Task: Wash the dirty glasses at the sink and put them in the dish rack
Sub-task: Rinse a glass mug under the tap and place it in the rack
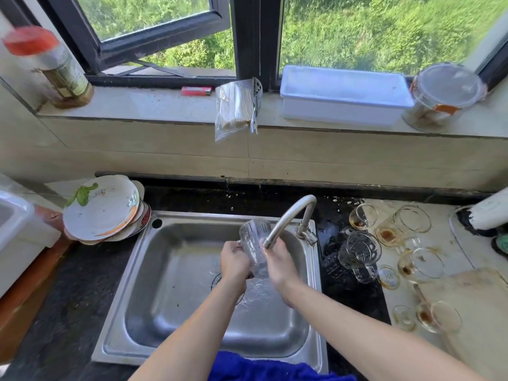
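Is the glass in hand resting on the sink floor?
No, the left hand and right hand hold the glass raised at the faucet, above the sink basin.

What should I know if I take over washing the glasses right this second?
Hands: the left hand grips the glass mug at its handle side, and the right hand holds its body.
Where: the mug is tilted under the faucet, over the sink, with water splashing below it.
Done: nothing is seen racked, and no dish rack is plainly in view.
Left: finish this mug, then wash the stained glasses on the counter right of the sink.
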A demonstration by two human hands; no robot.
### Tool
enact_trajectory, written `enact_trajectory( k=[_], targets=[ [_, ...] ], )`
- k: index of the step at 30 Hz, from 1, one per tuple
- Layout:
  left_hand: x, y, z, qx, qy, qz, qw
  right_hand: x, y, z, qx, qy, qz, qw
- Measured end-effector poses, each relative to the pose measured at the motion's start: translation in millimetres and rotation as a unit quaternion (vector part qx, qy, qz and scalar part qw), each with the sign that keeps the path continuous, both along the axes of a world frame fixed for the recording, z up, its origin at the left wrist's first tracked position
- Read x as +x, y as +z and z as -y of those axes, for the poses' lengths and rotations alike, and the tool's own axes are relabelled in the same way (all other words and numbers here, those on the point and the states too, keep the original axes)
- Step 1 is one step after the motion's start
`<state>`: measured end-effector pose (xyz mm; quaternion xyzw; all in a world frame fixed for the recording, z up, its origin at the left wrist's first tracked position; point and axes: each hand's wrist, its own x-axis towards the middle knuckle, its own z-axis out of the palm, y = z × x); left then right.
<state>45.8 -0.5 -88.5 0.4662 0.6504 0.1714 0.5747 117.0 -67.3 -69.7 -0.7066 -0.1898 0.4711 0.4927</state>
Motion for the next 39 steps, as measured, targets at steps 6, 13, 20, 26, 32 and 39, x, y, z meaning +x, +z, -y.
enact_trajectory(
  k=[6, 13, 20, 26, 32, 39],
  targets=[
    [4, 11, 4, 0.083, -0.090, -0.028, 0.992, 24, 4, -14, -0.028, -0.064, -0.004, 0.998],
    [21, 14, 8, 0.123, -0.149, -0.049, 0.980, 28, -11, -8, -0.019, -0.094, 0.000, 0.995],
    [28, 9, 15, 0.151, -0.183, -0.024, 0.971, 45, -4, -7, -0.017, -0.161, -0.050, 0.986],
    [29, 6, -6, 0.029, -0.001, 0.014, 0.999, 41, -7, 1, -0.001, -0.102, -0.062, 0.993],
    [17, 2, -22, 0.003, 0.074, 0.064, 0.995, 27, -3, 7, -0.036, 0.030, -0.096, 0.994],
    [-15, 19, -32, -0.309, -0.175, 0.079, 0.931, 55, -2, 17, -0.033, 0.214, 0.213, 0.953]
  ],
)
